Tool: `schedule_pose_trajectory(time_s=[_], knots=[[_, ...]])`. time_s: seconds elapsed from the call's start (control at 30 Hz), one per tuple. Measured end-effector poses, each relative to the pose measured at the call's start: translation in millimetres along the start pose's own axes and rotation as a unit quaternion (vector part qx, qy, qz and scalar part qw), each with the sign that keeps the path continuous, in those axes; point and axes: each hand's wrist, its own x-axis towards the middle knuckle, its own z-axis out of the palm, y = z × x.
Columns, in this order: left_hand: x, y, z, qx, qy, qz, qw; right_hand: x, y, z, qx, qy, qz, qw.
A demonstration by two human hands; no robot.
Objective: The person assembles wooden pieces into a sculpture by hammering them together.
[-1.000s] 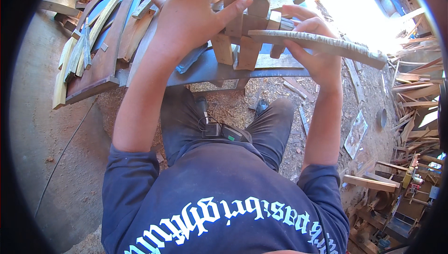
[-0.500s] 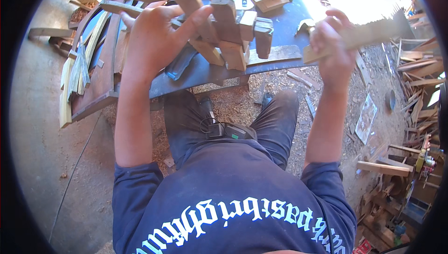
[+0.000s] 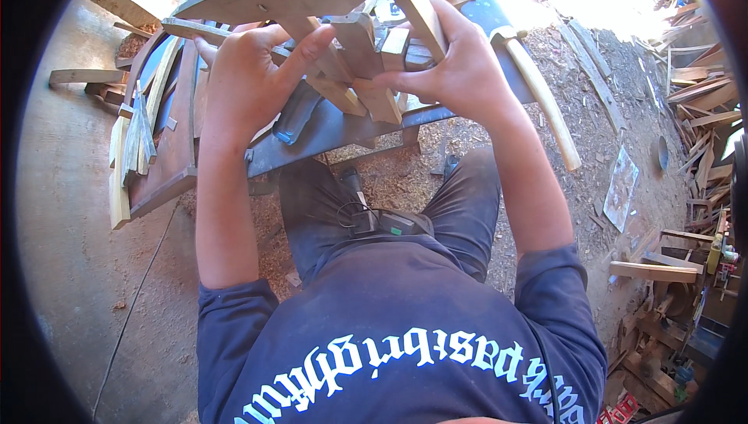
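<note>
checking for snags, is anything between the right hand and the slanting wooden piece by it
Nothing visible: the right hand meets the slanting wooden piece directly, though its fingertips are hidden. The hammer lies to the hand's right, outside that contact.

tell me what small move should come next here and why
I'd probably nudge the pale slat lightly with the right hand to check its fit: that hand's grip is around it, the left hand is on the wooden pieces beside it, and the hammer lies apart, in neither hand.
</note>
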Motion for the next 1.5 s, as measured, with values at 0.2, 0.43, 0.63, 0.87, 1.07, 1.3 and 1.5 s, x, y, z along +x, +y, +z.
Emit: schedule_pose_trajectory(time_s=[0.2, 0.43, 0.63, 0.87, 1.07, 1.3, 1.5], knots=[[-0.1, -9.2, 7.1, -0.028, 0.041, 0.017, 0.999, 0.8, -2.5, -3.4, -0.002, -0.044, 0.043, 0.998], [0.5, -4.7, 6.2, 0.004, 0.041, 0.02, 0.999, 5.2, -8.5, -9.6, -0.008, -0.075, 0.081, 0.994], [-2.1, -0.7, 7.8, 0.033, 0.057, 0.0, 0.998, 1.7, -4.4, -7.8, 0.022, -0.055, 0.066, 0.996], [-5.5, 1.2, 10.2, 0.082, 0.07, 0.001, 0.994, -12.1, 10.8, -10.5, 0.041, -0.017, 0.002, 0.999], [-6.7, 6.4, 8.8, 0.078, 0.072, 0.0, 0.994, -26.4, 8.2, -22.1, 0.034, 0.035, -0.024, 0.999], [-5.7, 10.1, 6.5, 0.074, 0.031, -0.016, 0.997, -32.6, 5.0, 2.6, 0.075, 0.049, 0.068, 0.994], [-8.3, 12.5, 3.0, 0.065, 0.02, -0.039, 0.997, -35.5, 6.1, 6.6, 0.123, 0.059, 0.075, 0.988]])
